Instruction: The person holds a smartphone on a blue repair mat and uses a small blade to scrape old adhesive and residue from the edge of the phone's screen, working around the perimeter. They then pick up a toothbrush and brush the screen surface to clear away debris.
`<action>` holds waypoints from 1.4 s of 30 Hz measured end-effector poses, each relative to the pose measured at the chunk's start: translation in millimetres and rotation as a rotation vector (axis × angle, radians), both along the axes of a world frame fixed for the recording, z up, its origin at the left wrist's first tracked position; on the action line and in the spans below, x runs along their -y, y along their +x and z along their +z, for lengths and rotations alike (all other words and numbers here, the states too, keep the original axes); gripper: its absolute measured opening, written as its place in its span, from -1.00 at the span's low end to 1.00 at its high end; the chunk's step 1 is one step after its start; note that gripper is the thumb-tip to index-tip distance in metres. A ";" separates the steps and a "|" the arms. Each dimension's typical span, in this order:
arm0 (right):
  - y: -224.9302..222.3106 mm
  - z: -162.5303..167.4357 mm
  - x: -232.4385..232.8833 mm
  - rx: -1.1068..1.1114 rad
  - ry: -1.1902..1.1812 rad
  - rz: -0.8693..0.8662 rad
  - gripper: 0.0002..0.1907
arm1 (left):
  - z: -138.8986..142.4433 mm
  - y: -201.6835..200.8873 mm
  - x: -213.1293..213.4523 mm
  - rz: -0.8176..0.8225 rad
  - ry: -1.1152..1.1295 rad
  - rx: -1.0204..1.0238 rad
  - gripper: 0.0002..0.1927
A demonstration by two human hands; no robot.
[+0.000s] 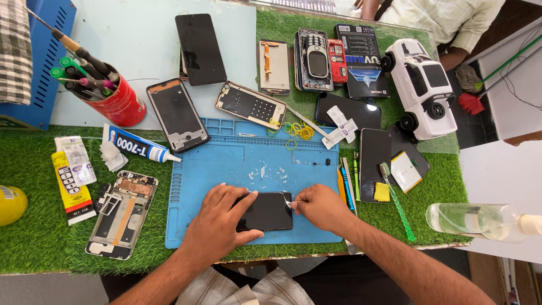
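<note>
- Surface (34, 248): covered in green artificial turf, with a blue work mat (226, 164) laid near the front edge; a pale sheet covers the far-left part.
- Dark phone (270, 211) lies flat on the mat's near half, screen side up. Long axis runs left to right across the view, parallel to the mat's front edge; which end is the top I cannot tell.
- Left hand (217, 223): palm down, fingers spread over the phone's left end, pressing it onto the mat; thumb runs along the near edge.
- Right hand (319, 206): at the phone's upper right corner, thumb and forefinger pressed together, pinching a small pale tab (288, 204); what the tab is cannot be made out.
- On the mat beyond: white scraps (265, 170) and yellow rubber bands (298, 131).
- Left of the mat: an opened phone body (121, 213), a glue tube (138, 147), a red tin of tools (121, 104).
- Right: a green toothbrush (395, 200), a clear bottle (480, 221), a white toy car (424, 87).
- Far edge: another person's sleeve (446, 20).
</note>
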State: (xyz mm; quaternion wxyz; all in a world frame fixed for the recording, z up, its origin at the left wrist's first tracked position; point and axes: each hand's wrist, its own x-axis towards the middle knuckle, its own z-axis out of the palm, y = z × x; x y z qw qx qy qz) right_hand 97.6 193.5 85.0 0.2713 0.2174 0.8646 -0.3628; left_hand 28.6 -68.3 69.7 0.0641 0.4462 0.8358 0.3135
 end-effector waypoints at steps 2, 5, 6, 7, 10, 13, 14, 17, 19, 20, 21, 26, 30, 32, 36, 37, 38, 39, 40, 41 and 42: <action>0.5 -0.6 -0.2 0.067 0.008 -0.014 -0.69 | -0.7 0.0 -0.1 -0.004 -0.026 0.020 -0.15; 3.2 -2.8 -0.5 0.075 -0.008 -0.034 -0.68 | -2.4 1.4 -0.5 0.004 -0.010 0.004 -0.15; 4.0 -4.2 -0.7 0.063 -0.021 -0.041 -0.68 | -3.0 2.1 -0.8 0.004 -0.015 -0.001 -0.15; 4.9 -5.7 -1.2 0.071 -0.083 -0.097 -0.68 | -3.6 2.6 -1.1 0.003 -0.022 -0.002 -0.14; 7.4 -10.5 -3.4 0.094 -0.298 -0.274 -0.70 | -4.9 3.3 -1.3 -0.003 -0.028 -0.004 -0.14; 8.0 -12.3 -6.3 0.100 -0.425 -0.367 -0.73 | -5.4 3.1 -0.9 0.008 -0.029 0.002 -0.14; 8.6 -11.8 -7.1 0.098 -0.375 -0.343 -0.71 | -5.4 2.8 -0.6 0.010 -0.029 0.006 -0.14; 11.2 -7.6 -6.4 0.094 -0.213 -0.237 -0.70 | -5.3 1.7 0.5 -0.001 -0.039 0.013 -0.14; 12.2 -4.0 -4.3 0.022 -0.067 -0.137 -0.70 | -5.1 1.9 1.1 0.003 -0.022 -0.006 -0.14; 13.0 -2.4 -2.3 -0.040 0.020 -0.079 -0.71 | -5.0 2.1 1.3 0.005 -0.014 -0.015 -0.13; 14.0 -0.7 0.0 -0.100 0.106 -0.023 -0.71 | -5.0 2.2 1.4 0.001 -0.014 -0.018 -0.14; 10.3 5.5 6.9 -0.224 0.087 0.023 -0.76 | -5.2 2.0 0.4 0.001 -0.014 -0.017 -0.13; 5.9 8.8 14.8 -0.140 0.190 0.058 -0.72 | -5.0 0.4 0.2 0.005 -0.019 0.002 -0.13; 3.9 9.4 18.6 -0.132 0.182 0.055 -0.69 | -4.7 -0.1 0.3 -0.003 -0.030 0.021 -0.14; 2.0 5.9 19.3 -0.011 0.174 -0.058 -0.66 | -4.3 -1.0 -0.1 0.009 -0.006 0.009 -0.14; 1.3 3.4 17.9 -0.051 0.150 -0.042 -0.66 | -4.3 -1.5 -0.1 0.001 -0.013 0.013 -0.14; 1.6 0.7 15.7 -0.090 0.125 -0.031 -0.65 | -4.2 -1.9 -0.1 -0.012 -0.021 0.018 -0.13; 2.3 -2.4 13.7 -0.130 0.103 -0.021 -0.65 | -4.1 -2.0 0.0 -0.009 -0.013 0.010 -0.14; 2.9 -5.9 11.7 -0.069 0.061 -0.065 -0.64 | -4.0 -1.9 0.1 -0.006 -0.001 -0.002 -0.14; 2.6 -9.6 9.0 -0.010 0.020 -0.108 -0.63 | -3.8 -1.8 0.0 0.000 0.012 -0.017 -0.15; 2.4 -13.3 7.1 0.048 -0.024 -0.149 -0.62 | -3.6 -1.7 -0.1 -0.001 0.015 -0.016 -0.14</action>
